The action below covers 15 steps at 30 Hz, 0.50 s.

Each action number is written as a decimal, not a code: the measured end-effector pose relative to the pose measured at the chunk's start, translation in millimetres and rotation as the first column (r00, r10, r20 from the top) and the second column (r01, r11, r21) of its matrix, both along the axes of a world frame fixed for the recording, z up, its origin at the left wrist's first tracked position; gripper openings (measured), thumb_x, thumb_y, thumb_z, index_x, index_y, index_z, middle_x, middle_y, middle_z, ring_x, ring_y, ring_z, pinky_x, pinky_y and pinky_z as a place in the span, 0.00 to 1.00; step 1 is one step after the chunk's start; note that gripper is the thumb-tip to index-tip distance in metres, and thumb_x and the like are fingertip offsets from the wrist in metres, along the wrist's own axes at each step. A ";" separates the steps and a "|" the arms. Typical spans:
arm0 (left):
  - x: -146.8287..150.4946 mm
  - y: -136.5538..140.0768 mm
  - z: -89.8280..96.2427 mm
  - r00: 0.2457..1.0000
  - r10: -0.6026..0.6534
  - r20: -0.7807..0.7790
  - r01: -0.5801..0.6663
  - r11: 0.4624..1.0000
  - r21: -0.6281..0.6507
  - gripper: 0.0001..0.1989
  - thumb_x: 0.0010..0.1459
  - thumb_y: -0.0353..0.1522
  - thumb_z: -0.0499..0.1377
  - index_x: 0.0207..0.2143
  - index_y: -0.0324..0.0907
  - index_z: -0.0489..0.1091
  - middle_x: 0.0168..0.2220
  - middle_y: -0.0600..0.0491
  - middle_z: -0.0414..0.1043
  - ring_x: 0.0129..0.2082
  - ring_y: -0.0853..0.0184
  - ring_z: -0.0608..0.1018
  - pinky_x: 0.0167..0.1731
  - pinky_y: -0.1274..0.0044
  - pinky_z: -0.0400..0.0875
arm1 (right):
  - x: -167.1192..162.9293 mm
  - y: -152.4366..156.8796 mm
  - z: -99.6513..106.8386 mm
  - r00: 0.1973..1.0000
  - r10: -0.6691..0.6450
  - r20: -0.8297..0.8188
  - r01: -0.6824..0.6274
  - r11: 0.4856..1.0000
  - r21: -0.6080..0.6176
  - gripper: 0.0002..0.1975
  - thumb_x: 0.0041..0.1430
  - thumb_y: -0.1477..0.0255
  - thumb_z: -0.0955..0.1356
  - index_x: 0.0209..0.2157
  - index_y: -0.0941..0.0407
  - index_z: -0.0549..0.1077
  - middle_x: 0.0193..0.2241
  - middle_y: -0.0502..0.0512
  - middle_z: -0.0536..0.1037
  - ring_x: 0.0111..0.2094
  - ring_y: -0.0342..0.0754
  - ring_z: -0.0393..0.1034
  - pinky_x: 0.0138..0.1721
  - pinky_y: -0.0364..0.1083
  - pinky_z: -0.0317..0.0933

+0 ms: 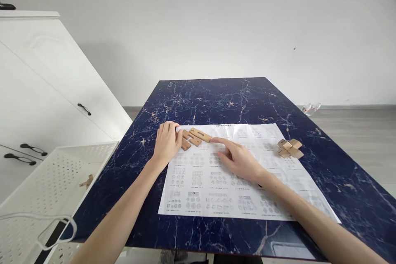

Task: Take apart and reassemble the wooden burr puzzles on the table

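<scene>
Several flat wooden puzzle pieces lie close together on a printed paper sheet: a slotted piece marked 2 [206, 136], a notched piece marked 1 [196, 141], and another piece [185, 144] partly behind my left thumb. My left hand [167, 140] rests at their left end, fingers bent and apart from the thumb, which is beside the pieces. From the right, my right hand [243, 160] reaches in with its index finger stretched out, its tip at the right end of the piece marked 2. The printed sheet [216, 208] carries rows of small puzzle diagrams.
An assembled wooden interlocking puzzle [290, 148] sits at the sheet's right edge. Below is the dark blue marbled table [204, 99]. On the left are a white perforated basket [58, 165] holding a wooden piece [87, 180], a white cable [40, 215] and a white cabinet [55, 70].
</scene>
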<state>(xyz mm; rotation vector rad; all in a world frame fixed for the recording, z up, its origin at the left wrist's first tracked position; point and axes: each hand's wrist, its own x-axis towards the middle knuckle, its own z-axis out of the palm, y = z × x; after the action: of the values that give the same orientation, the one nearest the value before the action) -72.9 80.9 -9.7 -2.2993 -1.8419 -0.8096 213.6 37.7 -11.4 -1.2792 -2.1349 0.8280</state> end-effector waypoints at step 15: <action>32.7 -23.8 1.3 0.946 -0.325 0.004 0.308 0.892 -0.331 0.35 0.72 0.57 0.50 0.74 0.56 0.55 0.80 0.48 0.45 0.79 0.44 0.46 0.73 0.46 0.50 | -2.1 1.7 -0.6 0.949 -0.142 -0.280 0.106 0.985 -0.137 0.14 0.69 0.66 0.63 0.52 0.52 0.73 0.38 0.54 0.82 0.22 0.45 0.63 0.26 0.48 0.59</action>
<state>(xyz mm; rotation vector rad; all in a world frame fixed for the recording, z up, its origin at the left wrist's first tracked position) -40.2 57.1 -8.4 -2.8518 -1.7125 -0.4910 211.5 39.5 -12.0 -1.2509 -1.7795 1.0337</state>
